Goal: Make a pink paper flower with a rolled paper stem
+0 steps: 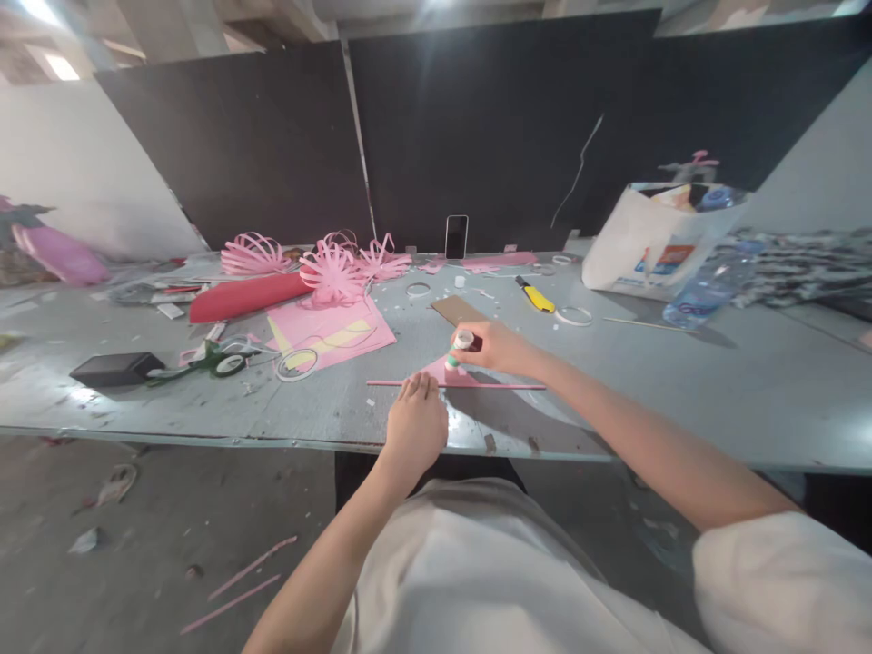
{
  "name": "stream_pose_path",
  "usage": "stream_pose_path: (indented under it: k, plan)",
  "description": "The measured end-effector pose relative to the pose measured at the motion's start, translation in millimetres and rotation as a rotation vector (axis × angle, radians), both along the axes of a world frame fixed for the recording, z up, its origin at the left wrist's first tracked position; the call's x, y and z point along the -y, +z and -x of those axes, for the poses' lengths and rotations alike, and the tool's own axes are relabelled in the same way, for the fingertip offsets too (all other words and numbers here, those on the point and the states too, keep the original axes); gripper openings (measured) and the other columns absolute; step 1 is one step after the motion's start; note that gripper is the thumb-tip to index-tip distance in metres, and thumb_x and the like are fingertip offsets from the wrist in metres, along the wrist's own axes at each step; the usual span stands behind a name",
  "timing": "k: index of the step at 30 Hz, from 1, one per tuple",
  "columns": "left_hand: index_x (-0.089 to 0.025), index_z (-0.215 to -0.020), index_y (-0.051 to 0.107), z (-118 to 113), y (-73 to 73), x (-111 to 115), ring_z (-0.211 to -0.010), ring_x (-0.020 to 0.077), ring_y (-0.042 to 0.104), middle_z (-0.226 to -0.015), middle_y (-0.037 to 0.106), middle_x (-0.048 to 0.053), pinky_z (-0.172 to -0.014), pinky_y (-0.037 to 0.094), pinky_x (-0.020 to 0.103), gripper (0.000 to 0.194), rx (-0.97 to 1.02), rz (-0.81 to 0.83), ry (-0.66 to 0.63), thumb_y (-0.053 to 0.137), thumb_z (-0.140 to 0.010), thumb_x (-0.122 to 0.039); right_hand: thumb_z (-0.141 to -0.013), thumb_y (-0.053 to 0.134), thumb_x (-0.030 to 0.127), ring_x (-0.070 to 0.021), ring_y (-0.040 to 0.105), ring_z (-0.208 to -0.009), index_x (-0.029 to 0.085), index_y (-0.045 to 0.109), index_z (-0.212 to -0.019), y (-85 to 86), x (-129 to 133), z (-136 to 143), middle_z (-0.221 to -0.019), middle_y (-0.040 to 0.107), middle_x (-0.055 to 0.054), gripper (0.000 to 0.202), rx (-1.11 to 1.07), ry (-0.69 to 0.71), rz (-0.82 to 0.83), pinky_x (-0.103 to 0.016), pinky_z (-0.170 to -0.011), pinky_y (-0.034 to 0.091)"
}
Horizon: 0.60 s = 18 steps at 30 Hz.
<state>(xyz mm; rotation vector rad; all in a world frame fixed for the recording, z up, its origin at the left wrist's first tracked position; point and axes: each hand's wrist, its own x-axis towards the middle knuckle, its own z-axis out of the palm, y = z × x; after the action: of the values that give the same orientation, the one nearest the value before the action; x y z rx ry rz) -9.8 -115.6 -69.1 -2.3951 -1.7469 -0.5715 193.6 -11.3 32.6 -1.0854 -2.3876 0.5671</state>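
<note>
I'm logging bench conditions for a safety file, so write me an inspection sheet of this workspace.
Surface: grey table, littered with small scraps.
Job's things: white-and-green tube, low end at pink paper; pink stick lies along the near side.
Clutter: pink strip bundles, red roll and black box on the left; yellow cutter, white bag and clear bottle on the right.
Hands: right hand grips the tube; left hand has its fingers down by the stick.
Cables: nothing seen that is clearly one.
Surroundings: black panels behind, phone upright before them; pink strips on the floor.
</note>
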Motion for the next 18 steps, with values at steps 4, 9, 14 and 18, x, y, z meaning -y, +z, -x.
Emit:
stream_pose_path:
  k: [4,9,14,18]
  plan:
    - [0.004,-0.148,0.06,0.9,-1.0,-0.3,-0.148,0.036,0.059,-0.153,0.064,0.029,-0.127,0.044,0.05,0.05,0.002,-0.014,-0.015,0.041,-0.107,-0.017,-0.092,0.077,0.052,-0.0187,0.063,-0.066,0.027,0.066,-0.097,-10.9,-8.0,5.1,-0.083,0.076,0.001,0.028,-0.031,-0.012,0.074,-0.031,-0.065,0.041]
    - [0.0,-0.149,0.062,0.9,-0.5,0.3,-0.148,0.0343,0.059,-0.153,0.065,0.026,-0.126,0.045,0.05,0.05,-0.003,-0.028,-0.018,0.041,-0.106,-0.017,-0.097,0.069,0.039,-0.0204,0.068,-0.071,0.026,0.065,-0.098,-8.3,-2.0,13.2,-0.079,0.076,0.0,0.013,-0.075,0.072,0.117,-0.033,-0.071,0.047]
    - [0.003,-0.15,0.061,-0.3,-0.3,0.6,-0.149,0.0347,0.058,-0.153,0.064,0.028,-0.127,0.044,0.049,0.052,-0.005,-0.018,-0.009,0.039,-0.106,-0.017,-0.095,0.064,0.033,-0.0182,0.065,-0.069,0.025,0.06,-0.09,-12.3,-6.9,19.7,-0.082,0.075,-0.001,0.011,-0.161,0.12,0.154,-0.033,-0.07,0.048]
    - [0.002,-0.149,0.062,-0.1,-0.8,0.2,-0.148,0.0344,0.059,-0.153,0.064,0.028,-0.127,0.044,0.051,0.051,0.009,-0.023,-0.007,0.039,-0.106,-0.017,-0.095,0.064,0.038,-0.0185,0.064,-0.064,0.026,0.055,-0.088,-27.4,-16.6,22.9,-0.079,0.072,0.0,0.017,-0.239,0.075,0.176,-0.034,-0.067,0.048]
